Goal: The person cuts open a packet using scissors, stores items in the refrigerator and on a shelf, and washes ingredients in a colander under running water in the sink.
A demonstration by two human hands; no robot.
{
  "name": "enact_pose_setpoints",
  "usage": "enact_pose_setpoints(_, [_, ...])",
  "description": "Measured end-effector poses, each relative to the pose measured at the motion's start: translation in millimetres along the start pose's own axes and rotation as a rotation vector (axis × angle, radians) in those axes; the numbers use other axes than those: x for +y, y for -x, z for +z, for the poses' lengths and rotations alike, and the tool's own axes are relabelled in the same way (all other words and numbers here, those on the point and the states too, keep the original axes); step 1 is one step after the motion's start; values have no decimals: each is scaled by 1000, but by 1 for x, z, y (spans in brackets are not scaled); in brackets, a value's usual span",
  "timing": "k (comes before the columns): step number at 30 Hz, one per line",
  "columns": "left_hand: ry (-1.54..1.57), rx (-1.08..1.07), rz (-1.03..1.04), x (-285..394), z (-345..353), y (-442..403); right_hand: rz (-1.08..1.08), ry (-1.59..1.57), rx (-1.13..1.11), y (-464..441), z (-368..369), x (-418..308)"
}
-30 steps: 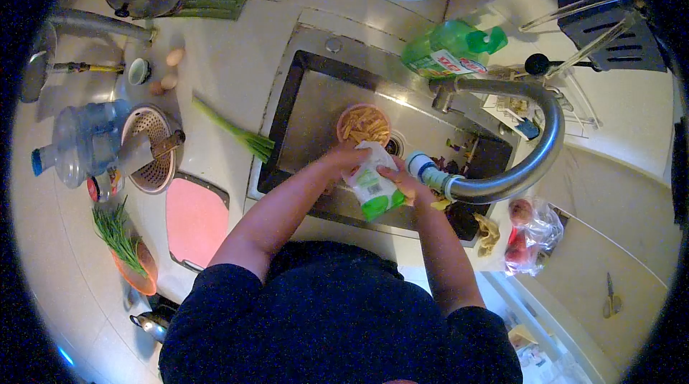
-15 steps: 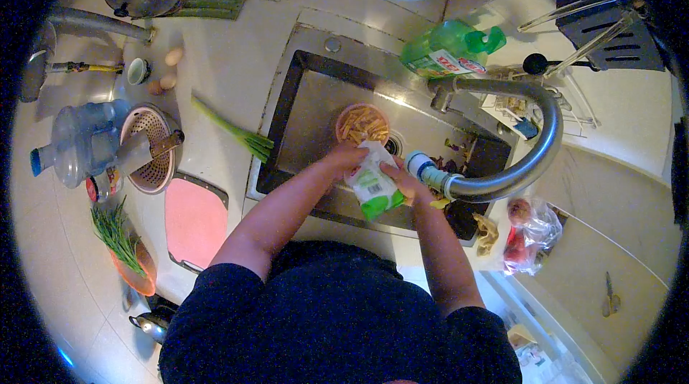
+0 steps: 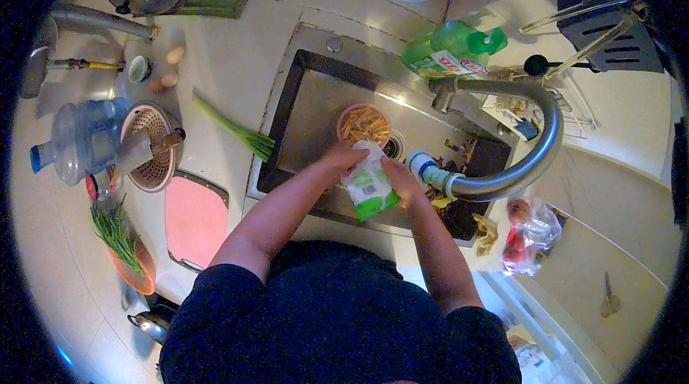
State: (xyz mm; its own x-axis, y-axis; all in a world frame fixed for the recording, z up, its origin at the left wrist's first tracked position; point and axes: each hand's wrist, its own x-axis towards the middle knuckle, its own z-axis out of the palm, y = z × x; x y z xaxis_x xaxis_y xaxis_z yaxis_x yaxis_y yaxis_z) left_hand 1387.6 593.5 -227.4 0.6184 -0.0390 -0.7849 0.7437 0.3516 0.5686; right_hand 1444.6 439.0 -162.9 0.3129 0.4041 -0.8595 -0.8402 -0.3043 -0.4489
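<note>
Over the front of the steel sink (image 3: 316, 90), I hold a white and green plastic packet (image 3: 372, 189) between both hands. My left hand (image 3: 346, 157) grips its upper left edge, fingers closed. On the opposite edge, my right hand (image 3: 403, 181) is closed around the packet's side. Just beyond the packet, a pink bowl (image 3: 340, 115) of pale brown strips (image 3: 366, 125) stands in the sink, partly covered by my left hand and the packet top. What the packet contains cannot be made out.
A curved faucet (image 3: 549, 125) arches over the sink's right side, near food scraps (image 3: 459, 151). Left lie a green onion stalk (image 3: 233, 127), pink cutting board (image 3: 195, 217), colander (image 3: 148, 161) and eggs (image 3: 174, 55). A green detergent bottle (image 3: 445, 50) stands behind; a plastic bag (image 3: 538, 230) lies right.
The packet has shifted slightly left and turned a little, its green end swinging left. My right hand has shifted slightly along its edge. The bowl stays in place.
</note>
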Motion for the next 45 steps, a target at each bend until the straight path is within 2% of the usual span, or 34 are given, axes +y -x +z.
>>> enact_pose_setpoints(3, [229, -69, 3, 1, 1, 3, 4, 22, 65, 2, 4, -2])
enact_pose_setpoints(6, [9, -31, 3, 8, 0, 8, 33, 26, 83, 3, 6, -4])
enact_pose_setpoints(12, [160, -99, -41, 4, -4, 2, -84, 33, 69, -8, -2, 16])
enact_pose_setpoints(15, [9, -40, -102, 21, -2, 13, -104, -14, 70, 1, 4, 9])
enact_pose_setpoints(24, [297, -137, -77, -7, 2, -9, -100, 16, 92, -2, 2, 9])
enact_pose_setpoints(27, [248, -92, -68, 8, 2, 9, -96, -22, 95, 6, 7, 5])
enact_pose_setpoints(30, [295, -222, -70, -16, -6, -12, -88, 6, 118, -2, 1, 13])
enact_pose_setpoints(33, [381, -183, -76, -8, -2, -5, -128, 39, 104, 4, 7, 5])
enact_pose_setpoints(36, [468, -276, -65, -19, -9, -11, -138, 82, 95, 1, 8, 5])
enact_pose_setpoints(39, [419, -222, -143, -9, -13, 2, -76, 94, 71, 2, 15, 0])
enact_pose_setpoints(42, [131, -124, -176, -55, -27, -54, -74, 139, 95, -22, 0, 21])
enact_pose_setpoints(45, [454, -254, -85, -42, -33, -40, -108, 218, 206, -37, -7, 32])
